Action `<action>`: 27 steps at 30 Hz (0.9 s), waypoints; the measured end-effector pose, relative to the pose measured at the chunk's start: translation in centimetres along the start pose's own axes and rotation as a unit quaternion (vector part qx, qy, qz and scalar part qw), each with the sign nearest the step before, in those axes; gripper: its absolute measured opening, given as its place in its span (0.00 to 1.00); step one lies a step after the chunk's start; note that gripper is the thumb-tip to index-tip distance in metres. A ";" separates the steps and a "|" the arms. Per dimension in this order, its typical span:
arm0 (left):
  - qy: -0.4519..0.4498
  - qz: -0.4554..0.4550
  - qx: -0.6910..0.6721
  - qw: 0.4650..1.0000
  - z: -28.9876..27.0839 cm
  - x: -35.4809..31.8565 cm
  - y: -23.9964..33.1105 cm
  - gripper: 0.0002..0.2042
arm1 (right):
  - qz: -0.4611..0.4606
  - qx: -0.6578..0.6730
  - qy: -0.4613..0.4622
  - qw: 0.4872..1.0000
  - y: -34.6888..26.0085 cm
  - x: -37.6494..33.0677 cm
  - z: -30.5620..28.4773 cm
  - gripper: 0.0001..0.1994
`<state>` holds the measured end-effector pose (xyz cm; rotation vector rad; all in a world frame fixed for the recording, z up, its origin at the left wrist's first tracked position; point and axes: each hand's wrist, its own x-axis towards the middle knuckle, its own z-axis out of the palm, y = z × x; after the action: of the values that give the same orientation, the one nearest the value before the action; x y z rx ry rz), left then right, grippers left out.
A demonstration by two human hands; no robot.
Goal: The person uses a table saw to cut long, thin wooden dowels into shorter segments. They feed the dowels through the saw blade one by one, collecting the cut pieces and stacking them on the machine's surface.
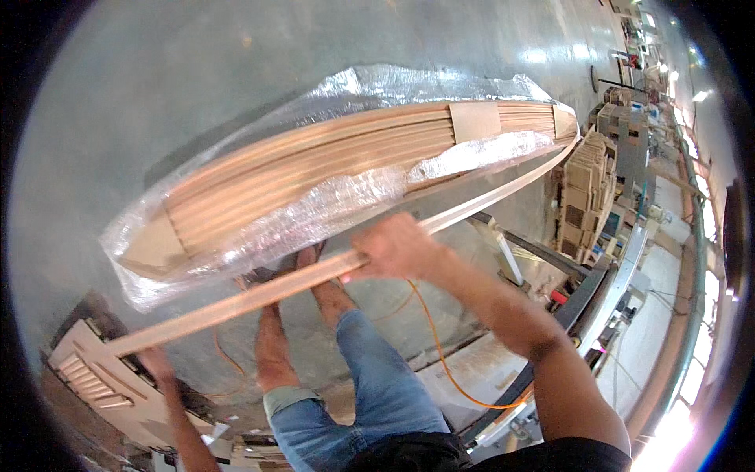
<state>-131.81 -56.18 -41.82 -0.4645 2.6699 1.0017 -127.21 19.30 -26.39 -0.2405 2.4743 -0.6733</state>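
long pale wooden strip (314, 277), thin and flat, runs slantwise across the view from low on the left up toward the far right, just beside and below a bundle of like wooden strips wrapped in clear plastic film (330, 177) that lies on the grey concrete floor (197, 71). right hand (397, 248) is closed over the strip about midway along, fingers wrapped round it from above. left hand (157, 363) sits at the strip's near end, low in the view; it is blurred, so whether it grips the end or only steadies it i cannot tell. the person's bare feet and blue jeans (377, 385) show beneath the strip, and an orange cable (440, 346) trails over the floor under the right forearm.

a strip this slender will likely flex and whip, so it seems wise to keep both hands well apart along it, lift it level, and hold it clear of the film so the wrap does not snag. a white louvred panel (90, 377) lies near the left hand, and stacked cardboard boxes (586, 197) stand near the far tip; the ends want watching when it swings.
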 end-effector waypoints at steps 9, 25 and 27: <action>-0.171 0.394 0.125 0.894 -4.5 -28.0 42.8 0.31 | 0.027 0.154 0.022 0.987 -18.8 -0.9 1.8 0.15; -0.083 0.287 0.366 0.881 -33.6 -19.6 30.4 0.07 | 0.149 -0.064 0.102 0.982 -23.6 -17.7 -8.4 0.14; -0.017 0.426 0.344 0.837 -36.3 -16.4 25.4 0.08 | 0.138 -0.094 0.161 0.973 -28.3 -18.8 -9.4 0.13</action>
<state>-130.80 -59.06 5.27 0.9444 2.9341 0.0877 -116.25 4.69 3.71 0.1568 2.8108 -0.3821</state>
